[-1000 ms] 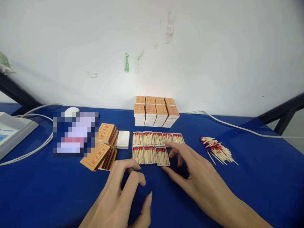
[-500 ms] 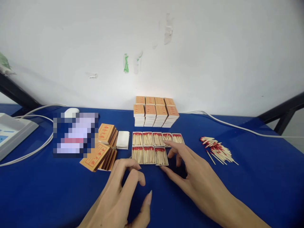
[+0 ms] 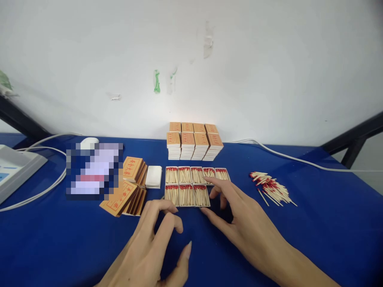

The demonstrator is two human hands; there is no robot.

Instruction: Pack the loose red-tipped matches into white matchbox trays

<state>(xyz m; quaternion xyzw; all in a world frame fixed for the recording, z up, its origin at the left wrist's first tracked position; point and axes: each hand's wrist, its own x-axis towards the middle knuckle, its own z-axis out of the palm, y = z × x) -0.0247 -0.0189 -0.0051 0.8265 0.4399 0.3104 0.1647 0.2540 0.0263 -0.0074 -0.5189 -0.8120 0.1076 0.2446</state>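
Observation:
Small matchbox trays (image 3: pixel 186 195) filled with red-tipped matches stand in two touching rows, several behind and three in front. My right hand (image 3: pixel 236 211) is around the right-hand front tray (image 3: pixel 201 196): the thumb touches its near edge, a finger its right side. The index fingertip lies over a tray of the back row. My left hand (image 3: pixel 158 235) hovers at the near left of the rows, fingers bent and apart, holding nothing. To the left sits a short stack of white trays (image 3: pixel 153 177), beside leaning orange matchbox sleeves (image 3: pixel 120 197).
Stacked orange-topped matchboxes (image 3: pixel 188 139) stand against the wall (image 3: pixel 254 71). Loose matches (image 3: pixel 272 189) lie in a pile at the right. Toward the left are a blurred-out phone-like object (image 3: pixel 95 171), a white mouse (image 3: pixel 89 143), a white device (image 3: pixel 20 171) and cables (image 3: pixel 287 161).
The right-hand front tray has straightened and lines up with its neighbours, my right hand still at it. My left hand stays nearly still. The whole view has shifted slightly.

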